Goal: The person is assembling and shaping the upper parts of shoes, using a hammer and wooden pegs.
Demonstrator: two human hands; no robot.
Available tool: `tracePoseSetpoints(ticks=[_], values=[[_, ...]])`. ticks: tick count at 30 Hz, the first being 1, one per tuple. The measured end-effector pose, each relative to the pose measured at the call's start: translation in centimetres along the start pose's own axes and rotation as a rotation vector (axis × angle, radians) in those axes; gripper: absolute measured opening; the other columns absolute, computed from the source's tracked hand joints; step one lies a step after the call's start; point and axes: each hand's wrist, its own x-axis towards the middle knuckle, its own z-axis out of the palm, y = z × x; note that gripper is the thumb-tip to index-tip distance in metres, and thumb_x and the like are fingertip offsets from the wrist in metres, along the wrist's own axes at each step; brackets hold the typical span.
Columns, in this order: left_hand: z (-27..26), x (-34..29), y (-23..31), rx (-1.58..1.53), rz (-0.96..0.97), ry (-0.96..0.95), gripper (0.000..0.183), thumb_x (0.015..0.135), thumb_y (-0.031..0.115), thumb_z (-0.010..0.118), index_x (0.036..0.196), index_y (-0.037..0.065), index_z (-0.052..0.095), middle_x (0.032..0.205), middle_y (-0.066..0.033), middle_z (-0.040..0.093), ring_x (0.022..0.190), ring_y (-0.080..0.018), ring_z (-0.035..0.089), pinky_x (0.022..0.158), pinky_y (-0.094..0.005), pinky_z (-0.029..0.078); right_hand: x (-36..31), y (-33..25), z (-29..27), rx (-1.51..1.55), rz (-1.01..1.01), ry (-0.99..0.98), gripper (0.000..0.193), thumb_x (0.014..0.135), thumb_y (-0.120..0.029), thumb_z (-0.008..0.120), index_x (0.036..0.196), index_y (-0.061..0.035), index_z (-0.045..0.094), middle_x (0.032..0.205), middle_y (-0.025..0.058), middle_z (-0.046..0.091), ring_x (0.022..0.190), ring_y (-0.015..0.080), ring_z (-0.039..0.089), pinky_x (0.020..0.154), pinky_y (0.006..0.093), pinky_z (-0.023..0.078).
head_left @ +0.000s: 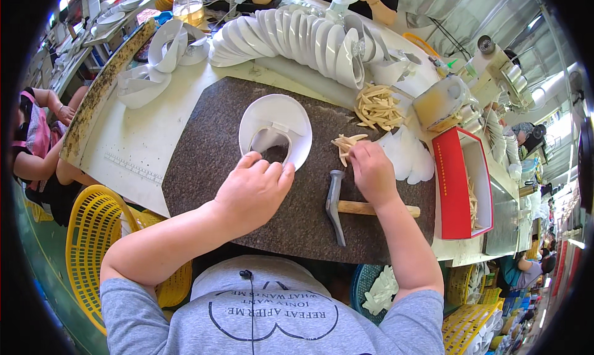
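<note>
On the dark stone slab (pixel 210 145) lies a white rounded piece (pixel 291 107) with an opening, which looks like a shoe upper. My left hand (pixel 257 188) grips its near edge, the fingers curled over the rim by the opening. To the right, my right hand (pixel 374 172) pinches at a small heap of pale tan pointed strips (pixel 346 142); the fingertips partly hide what they hold. A hammer (pixel 335 200) with a grey metal head and wooden handle lies just below that hand, its handle passing under my right wrist.
A larger strip pile (pixel 378 106) and flat white pieces (pixel 411 157) lie right of the slab. Beyond stands a red box (pixel 450 188) holding more strips. Nested white uppers (pixel 284 39) line the far side. A yellow basket (pixel 93 231) stands left; co-workers sit nearby.
</note>
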Motion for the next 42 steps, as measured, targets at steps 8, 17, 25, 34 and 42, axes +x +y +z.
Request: tracePoseSetpoints(ticks=[8,17,25,34,42], values=[[0.2,1.0,0.7,-0.101,-0.09,-0.123,0.049,0.084,0.018,0.061,0.128,-0.002,0.049,0.101,-0.0117,0.058,0.094,-0.0262,0.059,0.087,-0.0401,0.046,-4.2,-0.9,-5.2,0.822,0.528,0.155,0.015,0.09,-0.007,0.063,0.102,-0.0051,0.054,0.1,0.0058,0.061,0.083,0.0159,0.063,0.066,0.0286,0.051],[-1.0,-3.8,-0.3,-0.124,0.09,-0.029,0.024,0.077,0.011,0.061,0.1,0.002,0.06,0.09,-0.0087,0.061,0.091,-0.0255,0.063,0.108,-0.0454,0.037,-7.7,-2.1,-5.9,0.58,0.719,0.128,0.009,0.086,-0.002,0.069,0.094,-0.0001,0.066,0.085,0.0022,0.065,0.074,0.008,0.06,0.066,0.0202,0.048],[0.2,-6.0,1.7,-0.015,0.124,0.022,0.028,0.075,0.015,0.059,0.098,-0.001,0.064,0.091,-0.0111,0.062,0.087,-0.0233,0.06,0.085,-0.0371,0.047,-1.2,-13.4,-5.9,1.513,0.482,-0.133,0.014,0.088,-0.002,0.067,0.102,0.0001,0.063,0.093,0.0077,0.068,0.081,0.0111,0.066,0.068,0.0229,0.054],[0.6,-7.1,3.0,0.083,0.101,0.062,0.034,0.076,0.016,0.056,0.1,-0.007,0.064,0.099,-0.0181,0.065,0.089,-0.0286,0.062,0.085,-0.0382,0.05,-0.3,-14.7,1.2,0.331,0.003,-0.238,0.021,0.08,-0.01,0.063,0.1,-0.0038,0.064,0.096,0.0135,0.06,0.094,0.0313,0.061,0.077,0.0404,0.053],[0.7,-7.0,2.6,0.065,0.113,0.102,0.029,0.076,0.016,0.055,0.092,-0.007,0.064,0.084,-0.0166,0.064,0.078,-0.0273,0.062,0.082,-0.0365,0.05,-0.3,-15.2,1.8,0.24,0.02,-0.247,0.024,0.08,-0.011,0.061,0.102,-0.0031,0.062,0.096,0.0125,0.059,0.092,0.0303,0.06,0.075,0.0386,0.053]])
